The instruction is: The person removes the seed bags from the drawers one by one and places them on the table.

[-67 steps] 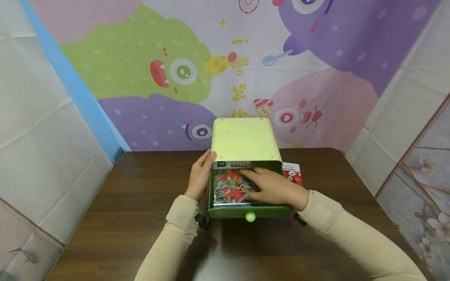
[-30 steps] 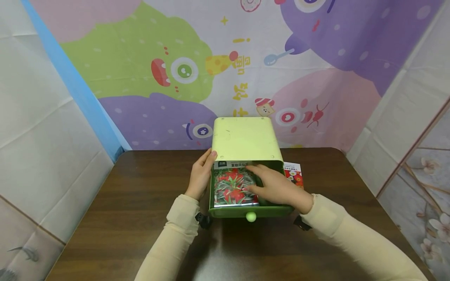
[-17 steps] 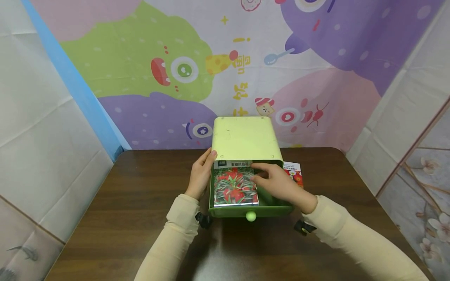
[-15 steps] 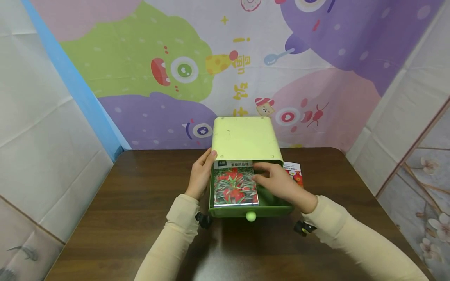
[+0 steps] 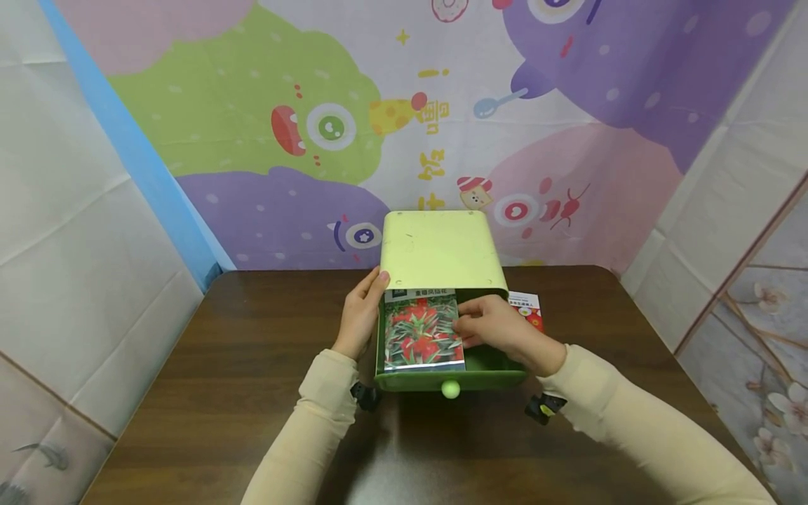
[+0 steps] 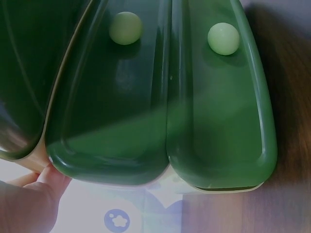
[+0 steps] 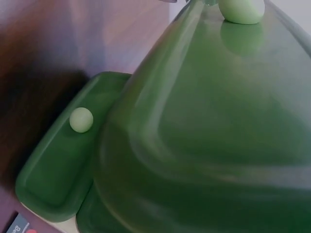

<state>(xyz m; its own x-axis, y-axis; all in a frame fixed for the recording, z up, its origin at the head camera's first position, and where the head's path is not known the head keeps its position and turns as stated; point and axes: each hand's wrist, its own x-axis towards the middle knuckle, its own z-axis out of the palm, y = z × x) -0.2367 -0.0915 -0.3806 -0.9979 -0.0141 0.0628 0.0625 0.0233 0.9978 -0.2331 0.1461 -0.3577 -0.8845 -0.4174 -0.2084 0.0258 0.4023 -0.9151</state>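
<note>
Only wrist views showing lower green drawers (image 6: 223,111), straight-fingered left hand (image 5: 360,315) touching boxy pale-green cabinet (image 5: 442,249), right hand (image 5: 495,325) pinching flat red-flowered packet (image 5: 423,333), top edge hiding.

Can see a red-flowered packet (image 5: 421,331) lying face up at left in a green drawer (image 5: 407,382), pulled out of its pale cabinet (image 5: 442,249).

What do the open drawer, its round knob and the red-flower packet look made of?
Open drawer: probably glossy moulded plastic; rounded edges, highlights. Round knob: smooth plastic or painted wood; no visible grain. Red-flower packet: likely glossy paper or film; thin, printed.
</note>
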